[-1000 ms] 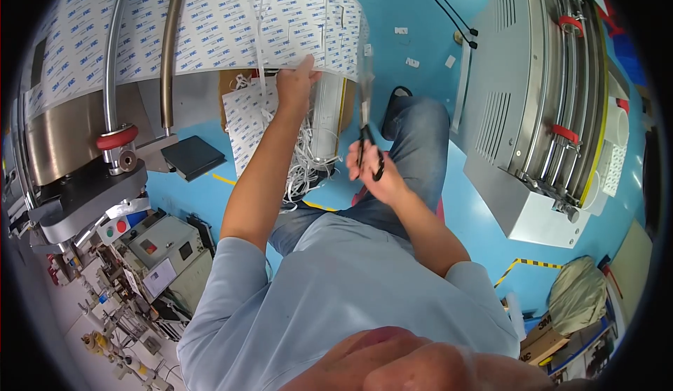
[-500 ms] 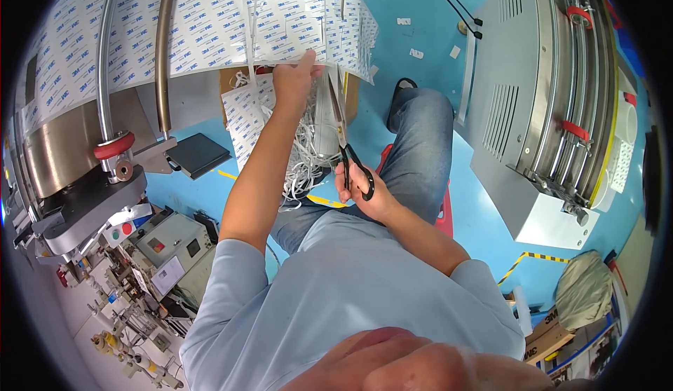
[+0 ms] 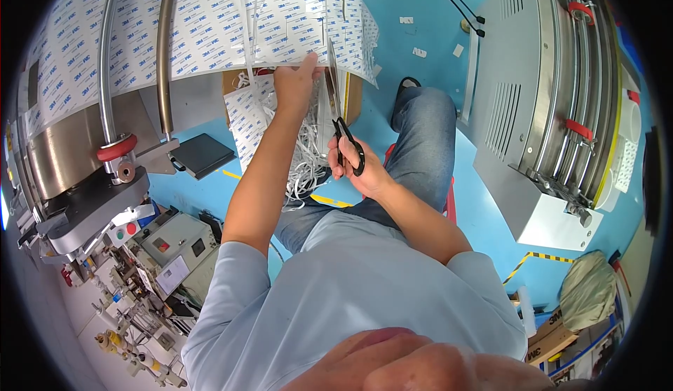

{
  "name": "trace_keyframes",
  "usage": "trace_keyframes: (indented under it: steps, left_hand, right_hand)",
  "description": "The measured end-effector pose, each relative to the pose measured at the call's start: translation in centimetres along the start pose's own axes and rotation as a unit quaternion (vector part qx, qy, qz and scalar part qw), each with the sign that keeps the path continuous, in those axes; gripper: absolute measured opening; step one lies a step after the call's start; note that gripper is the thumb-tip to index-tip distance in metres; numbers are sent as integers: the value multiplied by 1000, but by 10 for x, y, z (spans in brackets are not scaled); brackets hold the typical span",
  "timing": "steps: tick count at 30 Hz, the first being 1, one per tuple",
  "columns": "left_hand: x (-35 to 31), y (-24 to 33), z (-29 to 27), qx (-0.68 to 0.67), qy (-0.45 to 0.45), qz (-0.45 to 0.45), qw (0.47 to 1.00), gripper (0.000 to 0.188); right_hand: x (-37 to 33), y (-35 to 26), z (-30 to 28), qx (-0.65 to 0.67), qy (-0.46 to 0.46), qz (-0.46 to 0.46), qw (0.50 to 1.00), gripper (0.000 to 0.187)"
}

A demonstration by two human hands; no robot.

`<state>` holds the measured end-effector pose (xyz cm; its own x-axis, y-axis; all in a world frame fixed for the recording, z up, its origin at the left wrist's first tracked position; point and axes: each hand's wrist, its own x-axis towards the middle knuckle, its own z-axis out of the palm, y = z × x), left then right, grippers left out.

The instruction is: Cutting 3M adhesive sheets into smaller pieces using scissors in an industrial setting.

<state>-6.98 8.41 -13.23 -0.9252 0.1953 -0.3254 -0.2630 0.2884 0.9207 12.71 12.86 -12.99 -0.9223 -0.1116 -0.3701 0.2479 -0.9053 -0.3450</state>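
A wide white sheet (image 3: 203, 37) with blue printing stretches across the upper left. My left hand (image 3: 293, 88) pinches its near edge, thumb on top and fingers partly hidden beneath. In my right hand (image 3: 364, 174) is a pair of scissors (image 3: 334, 97) with black handles. Its long blades point away from me and reach over the sheet's edge, just right of my left hand; whether they are closed there is hard to tell. Below the sheet hangs a tangle of thin white strips (image 3: 306, 156), in front of a cardboard box (image 3: 355, 97).
Metal rollers (image 3: 105, 47) of a machine stand at the left beside a black flat case (image 3: 202, 155). A grey machine (image 3: 505, 104) with red-ringed rods is at the right. Small white scraps (image 3: 419, 52) lie on the blue floor. Equipment (image 3: 165, 251) sits lower left.
My right hand has moved the scissors forward and slightly left, so the blades now extend over the sheet. My left hand keeps its hold on the edge.
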Motion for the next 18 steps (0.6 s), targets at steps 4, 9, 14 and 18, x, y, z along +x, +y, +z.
trace_keyframes:
  steps: [4, 9, 14, 18]
  left_hand:
    - [-2, 2, 1, -3, -4, 7, 1000, 24]
    - [-1, 1, -1, 9, -7, 1, 1000, 24]
    - [-1, 3, -1, 25, -2, -9, 1000, 24]
    - [-2, 4, 1, 30, 3, -23, 999, 20]
  right_hand:
    - [2, 1, 2, -24, 4, -2, 1000, 45]
    - [5, 4, 6, -32, 11, -10, 999, 44]
    - [10, 5, 4, -7, 10, -5, 1000, 44]
    - [16, -1, 7, -9, 17, -4, 1000, 44]
